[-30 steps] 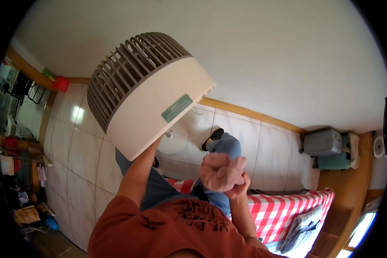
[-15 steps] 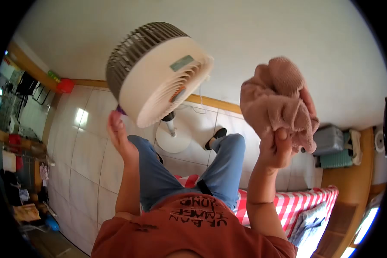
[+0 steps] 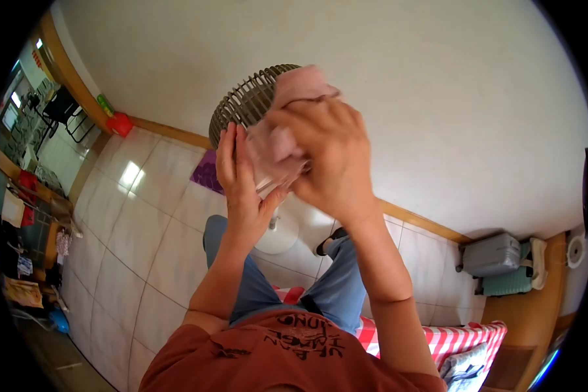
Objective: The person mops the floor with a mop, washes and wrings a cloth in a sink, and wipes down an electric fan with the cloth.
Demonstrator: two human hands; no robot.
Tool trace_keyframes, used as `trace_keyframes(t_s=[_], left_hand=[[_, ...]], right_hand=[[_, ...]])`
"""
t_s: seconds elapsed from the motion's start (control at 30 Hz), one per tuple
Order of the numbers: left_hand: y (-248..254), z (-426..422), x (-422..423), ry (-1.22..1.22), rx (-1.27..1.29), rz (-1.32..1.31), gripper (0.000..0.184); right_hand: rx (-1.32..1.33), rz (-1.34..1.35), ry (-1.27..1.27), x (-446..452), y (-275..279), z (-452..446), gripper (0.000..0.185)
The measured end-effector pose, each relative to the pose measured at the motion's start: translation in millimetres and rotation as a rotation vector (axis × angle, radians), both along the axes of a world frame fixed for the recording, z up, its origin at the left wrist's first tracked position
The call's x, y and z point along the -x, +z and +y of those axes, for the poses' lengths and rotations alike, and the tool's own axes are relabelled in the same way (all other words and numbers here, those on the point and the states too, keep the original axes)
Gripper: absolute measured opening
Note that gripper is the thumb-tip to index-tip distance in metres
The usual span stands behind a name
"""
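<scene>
A standing fan with a brown slatted grille (image 3: pixel 248 97) is in front of me, its pale body mostly hidden by my hands and the cloth. My left hand (image 3: pixel 243 189) braces the fan head, its fingers straight along the side and its thumb set apart below. A pinkish-brown cloth (image 3: pixel 302 83) is bunched in my right hand (image 3: pixel 336 160), pressed up against the fan. Motion smears the right fingers and part of the cloth. Below, the fan's round white base (image 3: pixel 279 240) stands on the floor between my legs.
A purple mat (image 3: pixel 207 173) lies left of the fan. Grey and green suitcases (image 3: pixel 493 255) stand by the wall at right. Next to my seat is a red-and-white checked cloth (image 3: pixel 460 340). A red object (image 3: pixel 119 124) sits near the doorway.
My right hand has brought the cloth leftward from beside the fan onto it. My left hand has moved right onto the fan head, which now sits further right in view and turned differently.
</scene>
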State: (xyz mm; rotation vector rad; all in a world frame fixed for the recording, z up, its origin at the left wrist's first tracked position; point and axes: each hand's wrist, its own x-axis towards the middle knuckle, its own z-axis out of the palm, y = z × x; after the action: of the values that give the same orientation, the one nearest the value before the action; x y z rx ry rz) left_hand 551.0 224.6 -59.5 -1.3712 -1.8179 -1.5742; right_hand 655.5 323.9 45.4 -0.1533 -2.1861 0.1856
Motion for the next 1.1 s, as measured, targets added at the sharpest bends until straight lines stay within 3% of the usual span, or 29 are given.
trace_keyframes(t_s=[0.03,0.13,0.17,0.2,0.27,0.33,0.4,0.6,0.67,0.73,0.77,0.8,0.97,1.0,1.07,1.1], left_hand=[[0,0,-1,0.005,0.008,-0.007,0.091],[4,4,-1,-0.593,-0.231,-0.798,0.078],[-16,6,3,-0.43,-0.246,-0.773,0.076],[-11,5,8,-0.43,-0.246,-0.773,0.076],[3,1,18,-0.113,0.01,-0.021,0.08],[-2,0,19,-0.109,0.048,-0.014,0.086],[-3,0,20,-0.136,0.072,-0.069,0.083],[-4,-1,15,-0.12,0.09,-0.074,0.083],[-3,-1,13,-0.113,0.078,-0.069,0.084],[-3,0,10,-0.125,0.078,-0.114,0.082],[-3,0,9,-0.135,0.084,-0.108,0.082],[-5,2,7,-0.133,0.076,-0.093,0.081],[-3,-1,1,-0.153,0.082,-0.054,0.079],[-5,-2,-2,-0.168,0.088,-0.091,0.077],[-1,-3,2,-0.173,0.08,-0.133,0.076],[-3,-3,2,-0.179,0.092,-0.116,0.076]], right_hand=[[-0.107,-0.108,0.158,4,2,-13,0.044],[-0.162,-0.151,0.22,14,1,-10,0.045],[-0.157,-0.152,0.223,18,1,-1,0.045],[-0.106,-0.111,0.256,20,5,18,0.039],[0.013,-0.032,0.322,19,9,54,0.026],[0.322,-0.111,0.231,5,11,76,0.031],[0.767,-0.004,0.283,-3,-10,105,0.024],[1.083,0.317,0.334,3,-92,159,0.025],[1.126,0.287,0.329,0,-104,163,0.026],[1.521,0.428,0.453,3,-146,169,0.033],[1.635,0.415,0.42,2,-154,162,0.039],[1.652,0.631,0.373,12,-186,153,0.04],[2.008,0.738,0.436,22,-213,117,0.047],[2.052,0.883,0.459,31,-234,98,0.05],[2.212,0.78,0.527,31,-228,88,0.052],[2.224,0.854,0.598,30,-232,75,0.053]])
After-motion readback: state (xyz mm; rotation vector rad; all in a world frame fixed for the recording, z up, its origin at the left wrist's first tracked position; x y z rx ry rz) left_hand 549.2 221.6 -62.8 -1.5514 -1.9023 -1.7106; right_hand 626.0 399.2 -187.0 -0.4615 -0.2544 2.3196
